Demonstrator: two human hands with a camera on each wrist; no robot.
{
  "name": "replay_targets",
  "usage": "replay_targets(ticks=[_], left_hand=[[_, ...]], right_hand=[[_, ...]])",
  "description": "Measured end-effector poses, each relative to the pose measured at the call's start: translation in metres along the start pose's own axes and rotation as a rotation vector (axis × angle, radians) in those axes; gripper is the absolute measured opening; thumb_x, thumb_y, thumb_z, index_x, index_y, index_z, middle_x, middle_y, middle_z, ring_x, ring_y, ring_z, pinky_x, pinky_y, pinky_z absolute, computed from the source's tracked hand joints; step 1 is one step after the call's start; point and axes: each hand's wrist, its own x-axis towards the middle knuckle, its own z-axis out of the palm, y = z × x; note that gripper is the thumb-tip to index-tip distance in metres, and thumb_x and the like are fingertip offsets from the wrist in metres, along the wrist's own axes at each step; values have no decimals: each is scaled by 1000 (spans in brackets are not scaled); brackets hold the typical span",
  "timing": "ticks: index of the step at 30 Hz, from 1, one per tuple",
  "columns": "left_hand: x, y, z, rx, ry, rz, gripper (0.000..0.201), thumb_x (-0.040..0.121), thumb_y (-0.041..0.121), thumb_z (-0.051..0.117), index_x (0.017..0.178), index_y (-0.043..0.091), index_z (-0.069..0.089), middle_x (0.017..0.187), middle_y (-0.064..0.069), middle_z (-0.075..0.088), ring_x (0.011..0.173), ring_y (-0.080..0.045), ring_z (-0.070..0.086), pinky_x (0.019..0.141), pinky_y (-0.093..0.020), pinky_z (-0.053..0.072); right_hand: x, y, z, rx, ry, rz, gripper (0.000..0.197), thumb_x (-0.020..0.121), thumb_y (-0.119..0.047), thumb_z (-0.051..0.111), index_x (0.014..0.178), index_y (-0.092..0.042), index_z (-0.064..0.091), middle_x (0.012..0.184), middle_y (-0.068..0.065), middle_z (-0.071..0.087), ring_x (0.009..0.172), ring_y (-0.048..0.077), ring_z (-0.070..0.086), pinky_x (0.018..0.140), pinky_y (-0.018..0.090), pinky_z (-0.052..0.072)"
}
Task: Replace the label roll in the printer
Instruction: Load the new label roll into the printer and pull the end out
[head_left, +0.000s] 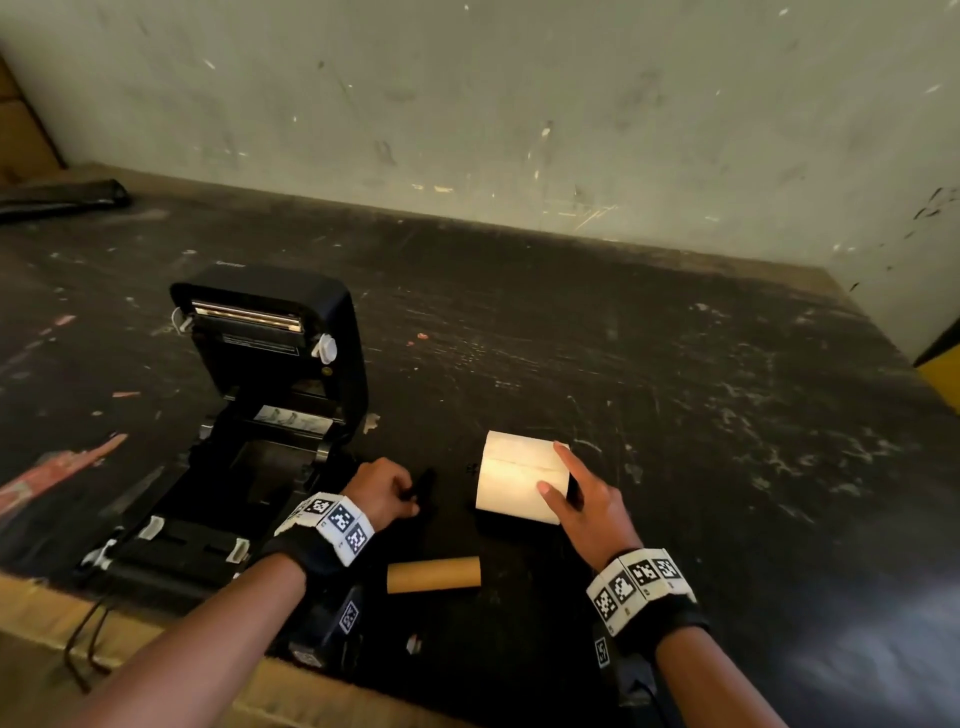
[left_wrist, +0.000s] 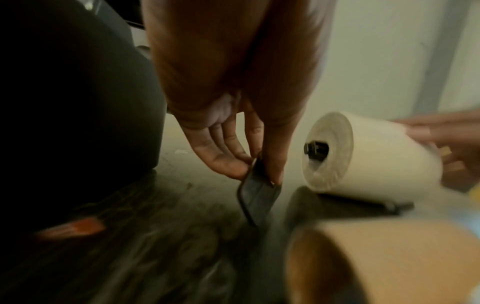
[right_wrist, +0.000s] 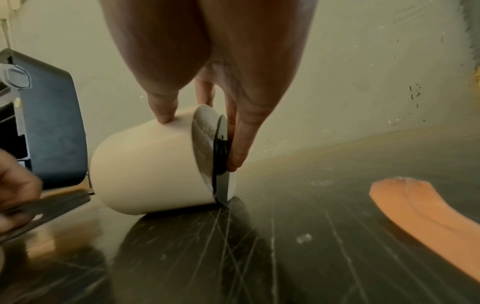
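A white label roll (head_left: 511, 480) lies on its side on the black table, a black spindle (left_wrist: 315, 149) showing in its core. My right hand (head_left: 553, 467) holds the roll, thumb on the paper and fingers pressing a black end disc (right_wrist: 221, 152) against the roll's right end. To the left, my left hand (head_left: 408, 499) pinches a flat black plate (left_wrist: 255, 197) by its top edge, the lower edge down on the table. The black label printer (head_left: 260, 426) stands open at the left, lid up and roll bay bare. An empty brown cardboard core (head_left: 434, 574) lies near me, between my wrists.
The scratched black table top (head_left: 675, 389) runs back to a pale wall (head_left: 519, 104). Its wooden front edge (head_left: 47, 613) lies below the printer, with a cable (head_left: 83, 639) hanging over it. A dark flat object (head_left: 57, 197) sits far left at the back.
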Motion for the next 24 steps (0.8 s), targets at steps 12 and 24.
replay_targets(ticks=[12,24], left_hand=[[20,41,12,-329,65,103,25,84,7,63,109,8,64,87,-3,64,77,-17,64,58,-20,55],[22,44,16,-380,-35,251,39,82,1,63,118,12,60,106,-4,68,98,-14,62,90,-31,49]], right_hand=[[6,3,-1,43,-18,-1,61,92,-41,50,145,-37,19,148,10,36,135,25,34,108,38,32],[8,-1,-3,15,-12,4,61,91,-41,51,144,-37,21,147,8,38,135,24,35,110,40,32]])
